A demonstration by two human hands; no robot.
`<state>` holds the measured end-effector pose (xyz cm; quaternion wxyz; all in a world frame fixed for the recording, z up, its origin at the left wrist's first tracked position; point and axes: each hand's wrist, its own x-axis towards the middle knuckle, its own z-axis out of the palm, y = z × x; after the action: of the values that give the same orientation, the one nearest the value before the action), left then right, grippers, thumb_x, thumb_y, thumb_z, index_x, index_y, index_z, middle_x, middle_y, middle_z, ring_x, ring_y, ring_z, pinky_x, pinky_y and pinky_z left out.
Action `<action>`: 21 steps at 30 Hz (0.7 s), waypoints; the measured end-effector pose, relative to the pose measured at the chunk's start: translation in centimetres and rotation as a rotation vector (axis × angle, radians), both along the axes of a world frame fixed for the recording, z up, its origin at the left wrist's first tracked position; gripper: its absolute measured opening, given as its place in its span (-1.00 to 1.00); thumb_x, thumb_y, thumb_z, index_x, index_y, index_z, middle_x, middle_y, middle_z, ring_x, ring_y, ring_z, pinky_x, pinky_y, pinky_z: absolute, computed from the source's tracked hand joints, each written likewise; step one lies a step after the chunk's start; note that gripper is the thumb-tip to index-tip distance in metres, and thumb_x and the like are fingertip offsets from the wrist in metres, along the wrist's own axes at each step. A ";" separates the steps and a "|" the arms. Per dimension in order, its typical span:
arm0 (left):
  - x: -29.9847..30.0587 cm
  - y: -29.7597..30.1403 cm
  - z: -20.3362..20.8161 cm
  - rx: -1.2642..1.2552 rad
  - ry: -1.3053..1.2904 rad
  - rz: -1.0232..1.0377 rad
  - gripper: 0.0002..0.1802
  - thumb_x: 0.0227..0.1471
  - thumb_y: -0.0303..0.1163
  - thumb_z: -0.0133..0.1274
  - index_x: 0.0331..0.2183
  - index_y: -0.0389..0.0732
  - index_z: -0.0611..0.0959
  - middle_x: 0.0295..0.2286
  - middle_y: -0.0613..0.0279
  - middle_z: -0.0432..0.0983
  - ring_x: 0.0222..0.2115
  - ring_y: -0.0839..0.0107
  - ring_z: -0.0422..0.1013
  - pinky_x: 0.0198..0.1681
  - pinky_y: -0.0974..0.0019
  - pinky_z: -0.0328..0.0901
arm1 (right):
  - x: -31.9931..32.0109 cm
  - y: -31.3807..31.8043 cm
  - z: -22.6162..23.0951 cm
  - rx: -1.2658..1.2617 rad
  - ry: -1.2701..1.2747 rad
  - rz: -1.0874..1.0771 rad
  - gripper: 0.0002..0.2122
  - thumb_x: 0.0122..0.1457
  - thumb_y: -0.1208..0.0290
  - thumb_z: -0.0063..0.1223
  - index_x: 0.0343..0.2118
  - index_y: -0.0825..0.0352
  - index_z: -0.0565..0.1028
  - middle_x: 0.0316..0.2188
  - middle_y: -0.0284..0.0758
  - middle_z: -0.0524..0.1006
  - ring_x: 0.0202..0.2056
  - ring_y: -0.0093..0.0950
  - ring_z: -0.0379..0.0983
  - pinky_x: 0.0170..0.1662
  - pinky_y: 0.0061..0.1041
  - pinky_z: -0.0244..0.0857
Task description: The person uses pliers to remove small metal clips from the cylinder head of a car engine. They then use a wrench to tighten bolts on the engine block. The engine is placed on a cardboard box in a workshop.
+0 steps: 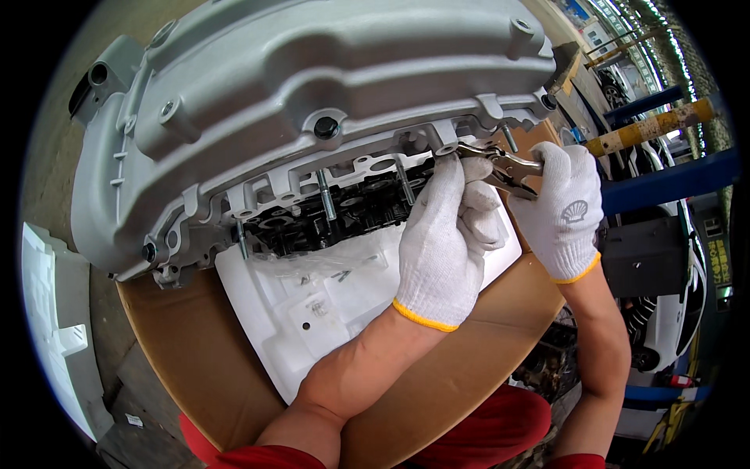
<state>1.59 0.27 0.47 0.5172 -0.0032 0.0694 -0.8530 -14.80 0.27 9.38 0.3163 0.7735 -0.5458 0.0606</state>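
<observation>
My right hand (564,205), in a white knit glove with a yellow cuff, is closed around the handles of metal locking pliers (517,164). The pliers' jaws reach to the lower flange of a large silver-grey engine cover (312,94). My left hand (445,234), gloved the same way, is closed beside the jaws, with its fingertips up against a bolt boss on that flange. Whatever those fingers may hold is hidden. Threaded studs stick out below the flange, among them one stud (326,195) left of my left hand.
Under the engine cover is an open cardboard box (195,336) lined with white foam (351,309). A clear plastic bag (312,266) and small bolts (341,275) lie on the foam. Blue and yellow bars (656,129) stand at the right. More white foam (58,328) is at the left.
</observation>
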 end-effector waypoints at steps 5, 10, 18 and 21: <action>0.0 0.6 1.2 0.054 0.037 0.009 -0.60 0.55 -0.08 -0.05 0.03 -0.21 0.65 -0.31 0.29 0.66 -0.47 0.53 0.49 -0.39 0.44 0.39 | -0.1 -0.1 -3.1 -0.018 -0.179 -0.040 -0.42 -0.23 0.46 0.56 -0.07 0.25 0.51 -0.29 -0.17 0.49 -0.24 -0.09 0.48 -0.20 -0.11 0.36; -0.6 0.6 0.8 0.019 0.119 0.039 -0.62 0.56 -0.11 -0.07 0.03 -0.21 0.63 -0.23 0.25 0.68 -0.41 0.50 0.52 -0.32 0.42 0.45 | -0.2 0.1 -6.5 0.026 -0.346 -0.010 -0.47 -0.08 0.33 0.54 -0.05 0.34 0.51 -0.25 -0.09 0.53 -0.21 -0.03 0.51 -0.15 -0.08 0.41; -0.3 0.4 0.5 0.100 0.034 0.006 -0.62 0.55 -0.09 -0.04 0.01 -0.20 0.65 -0.31 0.26 0.67 -0.50 0.47 0.45 -0.33 0.30 0.38 | 1.1 0.2 -3.1 -0.096 -0.127 0.035 -0.33 -0.20 0.41 0.53 0.07 0.33 0.50 -0.23 -0.14 0.53 -0.16 -0.06 0.48 -0.06 -0.08 0.35; -0.7 0.8 0.6 0.089 0.027 0.000 -0.62 0.55 -0.10 -0.03 0.00 -0.20 0.67 -0.33 0.27 0.67 -0.51 0.49 0.46 -0.35 0.32 0.39 | 0.7 1.2 0.3 -0.113 0.067 0.024 -0.30 -0.20 0.39 0.53 0.12 0.22 0.48 -0.15 -0.19 0.48 -0.10 -0.08 0.44 -0.03 -0.06 0.29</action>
<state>0.89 1.04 1.12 0.5159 0.0082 0.1144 -0.8490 -14.06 1.43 9.70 0.3768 0.7625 -0.5214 0.0692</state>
